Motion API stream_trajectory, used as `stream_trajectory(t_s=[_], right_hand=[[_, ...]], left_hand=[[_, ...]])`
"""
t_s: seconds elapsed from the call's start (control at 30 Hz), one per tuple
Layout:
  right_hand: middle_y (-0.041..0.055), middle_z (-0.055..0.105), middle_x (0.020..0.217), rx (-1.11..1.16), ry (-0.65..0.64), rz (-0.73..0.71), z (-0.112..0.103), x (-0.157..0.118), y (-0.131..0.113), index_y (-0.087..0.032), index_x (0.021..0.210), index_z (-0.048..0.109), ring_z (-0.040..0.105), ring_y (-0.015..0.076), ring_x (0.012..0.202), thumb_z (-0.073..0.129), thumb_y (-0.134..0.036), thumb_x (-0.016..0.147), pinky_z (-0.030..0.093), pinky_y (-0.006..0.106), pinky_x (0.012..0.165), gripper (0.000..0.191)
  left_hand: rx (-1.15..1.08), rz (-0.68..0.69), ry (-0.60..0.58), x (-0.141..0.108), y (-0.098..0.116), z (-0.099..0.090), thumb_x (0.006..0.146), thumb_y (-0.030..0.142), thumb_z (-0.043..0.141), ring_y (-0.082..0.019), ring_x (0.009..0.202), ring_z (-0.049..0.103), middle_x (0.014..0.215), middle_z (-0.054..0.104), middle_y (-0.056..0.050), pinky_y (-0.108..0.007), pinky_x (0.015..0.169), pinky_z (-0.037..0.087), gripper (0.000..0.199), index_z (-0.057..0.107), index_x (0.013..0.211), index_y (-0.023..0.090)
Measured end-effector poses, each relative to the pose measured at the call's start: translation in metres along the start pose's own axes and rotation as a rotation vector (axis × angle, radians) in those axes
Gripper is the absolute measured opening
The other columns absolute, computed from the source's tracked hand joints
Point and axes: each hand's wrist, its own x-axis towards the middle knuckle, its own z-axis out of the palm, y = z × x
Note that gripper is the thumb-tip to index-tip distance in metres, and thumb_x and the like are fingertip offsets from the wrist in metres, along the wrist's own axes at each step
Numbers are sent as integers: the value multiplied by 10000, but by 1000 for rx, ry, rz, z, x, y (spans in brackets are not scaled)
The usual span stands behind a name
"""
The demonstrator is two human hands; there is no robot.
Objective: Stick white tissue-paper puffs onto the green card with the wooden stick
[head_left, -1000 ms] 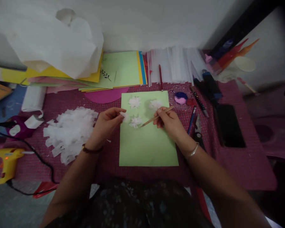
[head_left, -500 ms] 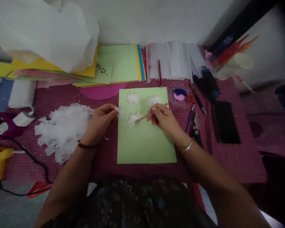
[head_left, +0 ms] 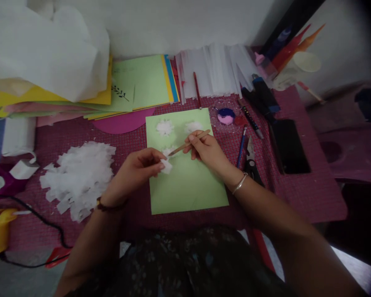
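Pale green rectangular paper sheet (head_left: 188,185) flat on the cloth-covered desk (head_left: 315,202), square before the person, apparently so both hands reach it. Three white frilly tufts on its upper half; lower-left one (head_left: 167,152) partly hidden. Left hand (head_left: 134,171): thumb and fingertips nearly closed, pinching a small white translucent piece (head_left: 166,166) by its edge, likely leaving its face free. Right hand (head_left: 207,152): fingers curled round a thin tan wooden stick (head_left: 178,149), slanted, probably for fine tip control. White cut-piece pile (head_left: 80,173) left of the sheet, handy for the left hand.
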Motion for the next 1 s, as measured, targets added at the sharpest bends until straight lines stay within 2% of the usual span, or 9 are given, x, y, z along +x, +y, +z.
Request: stream_trajectory(t_s=[0.07, 0.13, 0.27, 0.4, 0.5, 0.7, 0.8, 0.9, 1.0], right_hand=[[-28, 671, 603, 15, 16, -2, -2, -1, -2, -199, 783, 573, 492, 53, 371, 562, -396, 911, 298, 199, 342, 234], [-35, 650, 577, 43, 76, -31, -6, -5, -6, -200, 766, 571, 492, 53, 374, 562, -392, 910, 307, 196, 347, 241], [-48, 604, 531, 86, 177, -115, -10, -12, -12, -209, 740, 552, 488, 57, 387, 528, -391, 931, 340, 197, 373, 264], [-48, 595, 532, 26, 83, -127, -7, -17, -12, -212, 752, 540, 497, 64, 403, 518, -409, 937, 364, 206, 393, 272], [-44, 605, 576, -73, 1, -195, -4, -20, -8, -208, 787, 544, 511, 68, 434, 502, -418, 948, 380, 213, 414, 268], [-2, 633, 716, -389, -16, -362, -2, -26, -8, -198, 744, 560, 562, 87, 568, 437, -347, 983, 424, 249, 541, 307], [6, 621, 712, -520, -39, -438, -2, -29, -10, -191, 732, 573, 567, 101, 599, 417, -321, 990, 414, 262, 570, 328], [4, 609, 708, -637, -65, -497, -1, -32, -13, -188, 778, 591, 537, 103, 567, 389, -318, 1000, 394, 266, 559, 327], [23, 630, 734, -779, -120, -624, 0, -35, -15, -178, 849, 609, 559, 131, 616, 377, -297, 1003, 404, 279, 586, 303]], left_hand=[[69, 46, 0, 2, -7, 10, 744, 234, 706, -106, 573, 534, 718, 621, 4, -228, 514, 423, 135, 630, 852, 205], [201, 113, 73, 8, -17, 16, 749, 224, 692, -120, 630, 566, 740, 624, 3, -240, 566, 444, 148, 591, 855, 204], [404, 190, 169, 18, -28, 18, 753, 191, 670, -121, 659, 577, 728, 621, 8, -238, 598, 443, 133, 570, 841, 197], [416, 200, 189, 22, -26, 17, 756, 179, 661, -111, 624, 563, 687, 606, 18, -222, 568, 434, 114, 576, 831, 191], [444, 194, 188, 22, -26, 18, 770, 182, 650, -109, 619, 564, 679, 612, 21, -220, 569, 431, 91, 584, 832, 185], [441, 222, 190, 25, -33, 18, 786, 195, 646, -108, 610, 549, 676, 608, 19, -222, 565, 415, 78, 597, 843, 177], [414, 228, 194, 26, -35, 18, 796, 212, 648, -106, 602, 534, 666, 596, 21, -225, 561, 405, 69, 594, 824, 179], [344, 221, 256, 26, -36, 16, 821, 271, 638, -112, 613, 519, 682, 586, 11, -238, 568, 401, 102, 598, 818, 177], [293, 170, 330, 27, -38, 11, 825, 290, 623, -121, 645, 511, 723, 592, -5, -248, 583, 398, 119, 611, 815, 172]])
